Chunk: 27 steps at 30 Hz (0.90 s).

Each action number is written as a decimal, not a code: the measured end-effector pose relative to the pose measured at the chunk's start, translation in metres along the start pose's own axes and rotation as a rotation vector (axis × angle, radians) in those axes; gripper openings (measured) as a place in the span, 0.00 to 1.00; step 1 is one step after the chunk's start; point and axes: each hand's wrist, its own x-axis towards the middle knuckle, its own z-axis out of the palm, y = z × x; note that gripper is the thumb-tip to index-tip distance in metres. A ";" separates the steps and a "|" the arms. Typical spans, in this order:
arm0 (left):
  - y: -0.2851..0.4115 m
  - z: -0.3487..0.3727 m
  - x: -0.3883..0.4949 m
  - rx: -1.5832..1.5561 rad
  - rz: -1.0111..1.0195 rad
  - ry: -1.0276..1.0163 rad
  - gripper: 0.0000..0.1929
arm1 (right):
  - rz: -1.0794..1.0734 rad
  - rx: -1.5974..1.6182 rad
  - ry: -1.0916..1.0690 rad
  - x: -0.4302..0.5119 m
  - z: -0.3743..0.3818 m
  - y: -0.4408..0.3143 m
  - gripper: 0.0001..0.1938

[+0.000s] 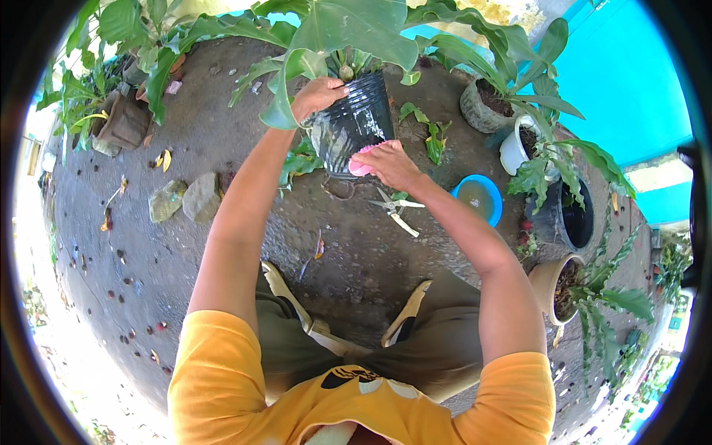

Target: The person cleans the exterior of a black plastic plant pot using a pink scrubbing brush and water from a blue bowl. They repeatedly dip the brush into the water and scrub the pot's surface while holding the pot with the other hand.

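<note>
A black plastic plant pot (361, 119) stands in front of me, tilted slightly, its wall wet and shiny with a pale muddy patch on the left. Broad green leaves (350, 33) of its plant spread above and partly cover my left wrist. My left hand (321, 97) grips the pot's rim at the upper left. Low on the pot's right side, my right hand (389, 164) presses a pink scrub brush (364, 160) with bristles against the wall. Open pruning shears (397, 208) lie on the wet ground just below that hand.
A blue tub of murky water (477, 200) is right of the shears. Potted plants in a grey pot (486, 105), a white pot (517, 146) and a beige pot (556, 289) line the right, with a tipped black bucket (562, 214). Two stones (186, 199) lie left.
</note>
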 end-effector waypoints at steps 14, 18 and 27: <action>0.007 0.001 -0.008 -0.061 -0.041 -0.040 0.20 | -0.095 0.269 0.308 -0.014 0.016 0.008 0.25; 0.009 0.002 -0.006 -0.103 -0.044 -0.049 0.19 | -0.020 0.300 0.383 0.013 -0.006 0.038 0.25; 0.008 0.001 -0.008 0.012 0.002 -0.012 0.23 | 0.196 0.589 0.363 -0.016 0.009 0.023 0.31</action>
